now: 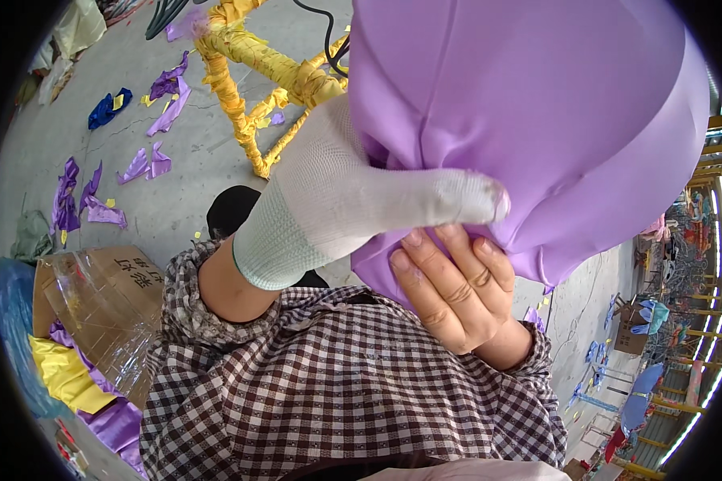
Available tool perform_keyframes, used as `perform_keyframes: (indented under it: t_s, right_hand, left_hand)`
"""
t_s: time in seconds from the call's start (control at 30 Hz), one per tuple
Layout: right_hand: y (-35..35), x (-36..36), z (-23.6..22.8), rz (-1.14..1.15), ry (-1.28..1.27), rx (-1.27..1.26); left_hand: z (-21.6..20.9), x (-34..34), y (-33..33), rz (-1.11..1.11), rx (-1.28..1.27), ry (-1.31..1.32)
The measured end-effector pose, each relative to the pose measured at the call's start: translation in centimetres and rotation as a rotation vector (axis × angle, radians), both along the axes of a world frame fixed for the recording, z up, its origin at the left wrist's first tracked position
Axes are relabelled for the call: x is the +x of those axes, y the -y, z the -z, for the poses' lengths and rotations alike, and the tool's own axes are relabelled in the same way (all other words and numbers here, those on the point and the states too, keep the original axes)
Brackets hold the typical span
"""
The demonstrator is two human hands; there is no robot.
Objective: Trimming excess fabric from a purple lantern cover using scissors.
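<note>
A large piece of smooth purple fabric (529,104) fills the upper right, pulled taut over a rounded form that I cannot make out. My left hand (377,188) wears a white knitted glove with a pale green cuff. Its thumb presses along the gathered lower part of the fabric, while its other fingers are hidden behind the cloth. Just below that thumb, my bare right hand (460,289) has its fingers curled over the fabric's lower edge, pinching the folds. Its thumb is out of sight.
A frame wrapped in yellow cloth strips (257,64) stands beyond my left hand. Purple scraps (66,192) and a dark blue scrap (109,108) lie on the grey floor. At lower left, a cardboard box (100,293) holds yellow and purple cloth. Racks (690,264) line the far right.
</note>
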State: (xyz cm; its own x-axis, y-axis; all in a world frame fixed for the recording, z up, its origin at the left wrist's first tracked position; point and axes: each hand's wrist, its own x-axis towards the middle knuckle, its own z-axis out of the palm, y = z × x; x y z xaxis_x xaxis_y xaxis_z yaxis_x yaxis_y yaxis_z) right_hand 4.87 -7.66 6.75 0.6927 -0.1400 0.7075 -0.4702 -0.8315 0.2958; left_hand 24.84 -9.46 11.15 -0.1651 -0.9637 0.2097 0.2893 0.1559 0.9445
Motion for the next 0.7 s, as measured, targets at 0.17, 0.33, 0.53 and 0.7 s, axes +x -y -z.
perform_keyframes:
  t_s: [0.17,0.33,0.53,0.7]
  right_hand:
    - [0.6,0.0,-0.1,-0.016,-0.032,-0.027]
    - [0.7,0.1,0.4,-0.035,-0.028,-0.032]
    - [0.4,0.5,-0.1,0.014,-0.011,0.007]
    - [0.3,0.4,-0.4,0.009,0.004,0.008]
  left_hand:
    - [0.0,0.3,-0.5,-0.061,0.113,-0.144]
    - [1.3,0.3,-0.5,-0.166,-0.100,0.002]
    - [1.5,-0.3,0.0,-0.240,-0.171,0.042]
    - [2.5,0.2,0.3,-0.220,-0.082,-0.032]
